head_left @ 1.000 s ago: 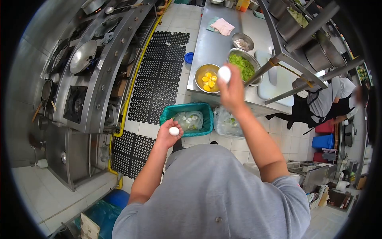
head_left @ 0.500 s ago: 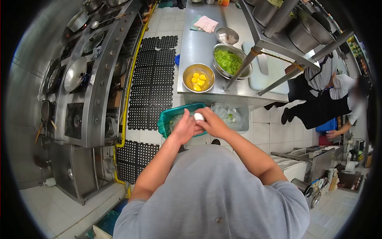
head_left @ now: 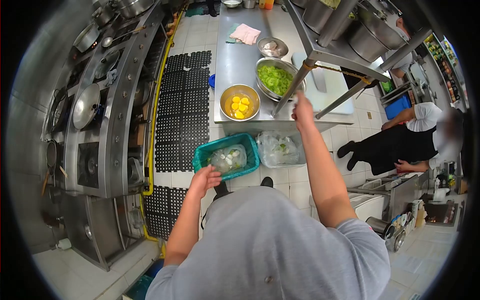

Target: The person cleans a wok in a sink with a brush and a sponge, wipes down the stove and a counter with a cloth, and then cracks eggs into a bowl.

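My left hand holds nothing, its fingers apart, at the near left side of a green-lined bin with eggshells inside. My right hand is raised near the counter's front edge, beside the shelf post; its fingers look closed, and what they hold, if anything, is too small to tell. A metal bowl with several egg yolks rests on the steel counter. Behind the post, a larger bowl holds chopped green vegetables.
A small bowl and a pink cloth lie farther back. A knife rests on a white cutting board. A clear-bagged bin stands below the counter. A person is at right; stoves line the left.
My hands have parted: the right moved up and right to the counter edge, the left moved down and left. The white egg or shell no longer shows between them. The person at right has shifted.
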The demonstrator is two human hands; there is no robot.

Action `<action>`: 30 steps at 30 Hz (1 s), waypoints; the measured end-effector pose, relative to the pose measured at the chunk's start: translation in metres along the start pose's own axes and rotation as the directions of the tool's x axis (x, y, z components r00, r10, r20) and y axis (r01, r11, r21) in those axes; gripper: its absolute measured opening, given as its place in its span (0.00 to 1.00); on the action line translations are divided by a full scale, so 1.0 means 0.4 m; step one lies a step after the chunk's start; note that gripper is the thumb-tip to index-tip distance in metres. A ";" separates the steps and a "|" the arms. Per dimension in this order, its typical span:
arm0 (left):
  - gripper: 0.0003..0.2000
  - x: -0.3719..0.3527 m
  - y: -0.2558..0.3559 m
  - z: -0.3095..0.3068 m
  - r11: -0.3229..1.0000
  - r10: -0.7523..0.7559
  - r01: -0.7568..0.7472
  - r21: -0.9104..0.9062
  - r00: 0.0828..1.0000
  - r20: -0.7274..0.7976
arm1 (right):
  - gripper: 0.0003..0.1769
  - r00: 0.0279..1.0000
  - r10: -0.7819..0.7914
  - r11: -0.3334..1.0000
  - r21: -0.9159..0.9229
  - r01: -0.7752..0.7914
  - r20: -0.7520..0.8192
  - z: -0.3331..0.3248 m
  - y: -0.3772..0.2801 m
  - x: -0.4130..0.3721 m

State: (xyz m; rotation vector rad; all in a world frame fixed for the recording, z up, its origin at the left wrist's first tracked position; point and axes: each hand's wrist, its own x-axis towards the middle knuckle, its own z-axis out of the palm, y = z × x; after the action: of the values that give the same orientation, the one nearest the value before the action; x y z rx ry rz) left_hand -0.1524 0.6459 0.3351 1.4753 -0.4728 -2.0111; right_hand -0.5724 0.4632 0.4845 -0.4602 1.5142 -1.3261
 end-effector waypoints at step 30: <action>0.14 -0.255 -0.162 -0.465 0.918 0.214 -0.085 0.387 0.928 -0.304 | 0.26 0.546 -0.536 -0.007 -0.650 0.760 0.644 0.433 0.022 -0.077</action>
State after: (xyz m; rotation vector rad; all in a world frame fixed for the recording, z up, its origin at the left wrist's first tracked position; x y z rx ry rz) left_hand 0.0282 0.7724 0.3116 1.9039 -0.8204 -1.5541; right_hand -0.4087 0.4048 0.5131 -2.2902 1.7874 -0.8000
